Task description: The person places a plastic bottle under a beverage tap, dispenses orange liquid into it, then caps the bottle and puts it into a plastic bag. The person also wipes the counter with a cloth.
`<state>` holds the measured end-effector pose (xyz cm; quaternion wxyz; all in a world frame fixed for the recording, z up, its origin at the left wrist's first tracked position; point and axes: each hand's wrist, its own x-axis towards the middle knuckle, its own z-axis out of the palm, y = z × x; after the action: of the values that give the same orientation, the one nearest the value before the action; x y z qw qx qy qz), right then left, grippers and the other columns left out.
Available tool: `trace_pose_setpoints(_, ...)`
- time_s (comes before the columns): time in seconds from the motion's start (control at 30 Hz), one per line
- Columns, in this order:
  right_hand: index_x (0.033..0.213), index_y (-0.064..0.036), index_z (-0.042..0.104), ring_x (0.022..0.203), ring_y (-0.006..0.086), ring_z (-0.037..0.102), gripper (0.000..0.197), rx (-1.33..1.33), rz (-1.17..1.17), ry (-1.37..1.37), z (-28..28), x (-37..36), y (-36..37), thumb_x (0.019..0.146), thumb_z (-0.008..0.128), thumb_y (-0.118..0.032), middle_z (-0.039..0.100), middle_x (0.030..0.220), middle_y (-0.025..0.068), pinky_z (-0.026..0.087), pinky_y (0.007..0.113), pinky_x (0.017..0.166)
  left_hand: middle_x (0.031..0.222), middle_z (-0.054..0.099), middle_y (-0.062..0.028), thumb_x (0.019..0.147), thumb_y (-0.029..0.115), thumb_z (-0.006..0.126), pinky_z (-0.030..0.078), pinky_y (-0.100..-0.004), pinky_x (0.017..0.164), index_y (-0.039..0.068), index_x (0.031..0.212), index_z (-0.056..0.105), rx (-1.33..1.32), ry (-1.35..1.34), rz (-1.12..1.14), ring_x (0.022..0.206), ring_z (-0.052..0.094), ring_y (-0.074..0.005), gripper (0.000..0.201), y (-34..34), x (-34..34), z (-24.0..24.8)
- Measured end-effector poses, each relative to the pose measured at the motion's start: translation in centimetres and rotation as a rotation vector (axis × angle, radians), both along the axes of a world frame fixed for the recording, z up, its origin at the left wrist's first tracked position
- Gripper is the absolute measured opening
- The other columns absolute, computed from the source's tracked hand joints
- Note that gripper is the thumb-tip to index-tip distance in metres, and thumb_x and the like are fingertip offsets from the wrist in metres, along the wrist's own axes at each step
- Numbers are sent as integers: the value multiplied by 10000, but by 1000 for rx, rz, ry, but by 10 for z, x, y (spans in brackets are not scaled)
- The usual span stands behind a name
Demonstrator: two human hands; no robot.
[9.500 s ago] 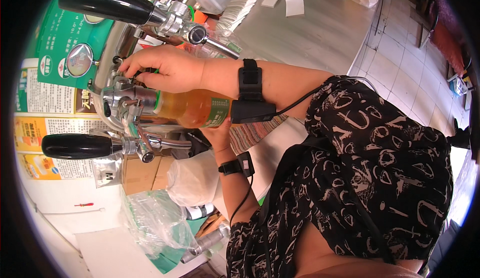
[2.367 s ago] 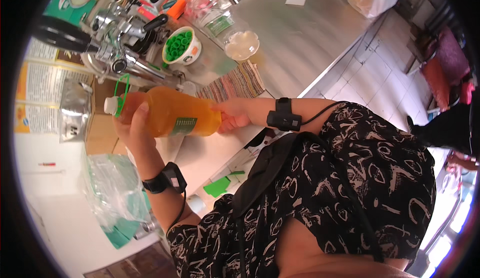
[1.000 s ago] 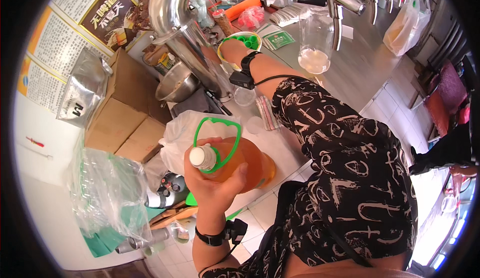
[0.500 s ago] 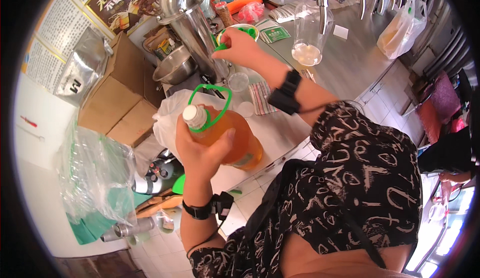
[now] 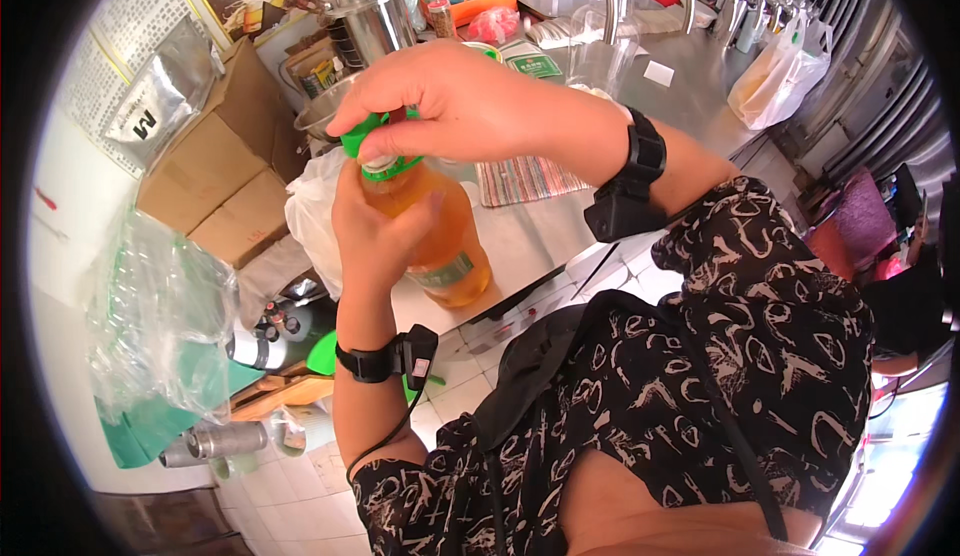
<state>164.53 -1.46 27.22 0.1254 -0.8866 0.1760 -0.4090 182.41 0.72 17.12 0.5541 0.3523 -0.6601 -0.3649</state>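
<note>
A large clear plastic bottle of amber liquid (image 5: 455,241) stands at the counter's near edge, leaning slightly. My left hand (image 5: 375,226) is wrapped round its shoulder, just under the neck. Over the bottle's mouth, my right hand (image 5: 440,96) pinches a green screw cap (image 5: 362,136) between thumb and fingers. Part of the white bottle top (image 5: 379,164) shows beneath that cap. I cannot tell whether the cap is seated on it. The right hand hides most of the bottle's green handle.
A striped cloth (image 5: 530,180) lies right of the bottle, and a white plastic bag (image 5: 315,221) is on its left. Beyond are a clear pitcher (image 5: 603,51), beer taps (image 5: 690,1) and a tied carrier bag (image 5: 780,71). Cardboard boxes (image 5: 215,146) stand at the left.
My right hand has come from the bowl of green caps to the bottle's mouth, bringing a green cap. My left hand stays on the bottle. The whole view has shifted slightly.
</note>
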Motion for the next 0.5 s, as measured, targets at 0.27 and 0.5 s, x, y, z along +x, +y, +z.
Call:
trace_pose_setpoints(0.27,1080,-43,745,925,256,708,208,-69,64,-16,-18,0,-19,906,713,-152,737,1012,115,550,345,811,1043,694,-114,672,209,842,530,-335,867,-16,1192,580,-32,-49,79,946,678,-200,625,-2,1,-6)
trace_pose_setpoints(0.5,1096,-43,734,931,224,708,194,150,150,-173,-36,0,-22,919,703,-115,734,1017,102,548,311,815,1049,696,-110,671,205,834,531,-339,875,-4,1196,587,-33,-80,113,971,680,-203,617,-3,-2,-3)
